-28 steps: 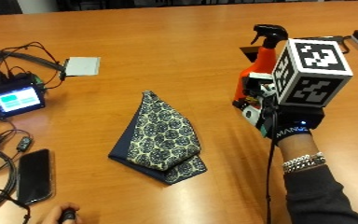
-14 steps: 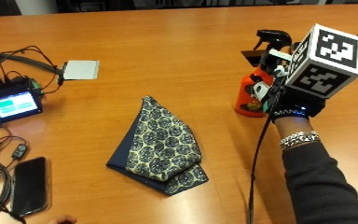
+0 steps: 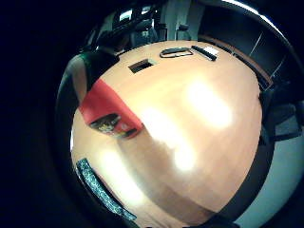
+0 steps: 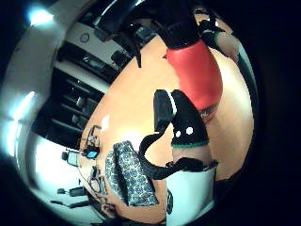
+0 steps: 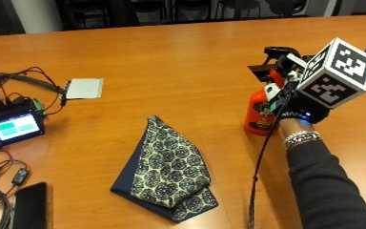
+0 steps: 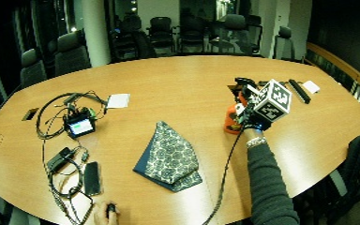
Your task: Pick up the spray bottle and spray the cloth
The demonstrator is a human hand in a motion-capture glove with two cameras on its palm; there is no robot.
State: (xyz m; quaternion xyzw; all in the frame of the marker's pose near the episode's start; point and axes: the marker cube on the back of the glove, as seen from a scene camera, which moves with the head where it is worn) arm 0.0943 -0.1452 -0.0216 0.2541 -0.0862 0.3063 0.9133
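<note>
An orange-red spray bottle [image 5: 258, 114] with a black trigger head stands upright on the wooden table [image 5: 189, 57], right of the middle. My gloved right hand [image 5: 292, 116] comes at it from the near right, and its fingers curl round the neck just under the trigger. The thumb side palm view shows the bottle [image 4: 195, 77] close up, with the gloved thumb [image 4: 186, 125] lying across it. Its label [image 3: 111, 126] shows in the little finger side palm view. The folded cloth [image 5: 164, 174], navy with a pale patterned face, lies flat to the bottle's left, nearer the table's front edge.
At the left edge sit a small lit screen [image 5: 12, 126], tangled cables [image 5: 24, 81] and a black phone [image 5: 31, 207]. A white card [image 5: 85, 88] lies behind them. Black flat items [image 6: 298, 91] rest at the far right. Office chairs [image 6: 161, 30] ring the table.
The outside picture has shifted a little. My hand has turned and settled closer round the bottle's neck. The bottle still stands on the table and the cloth has not moved.
</note>
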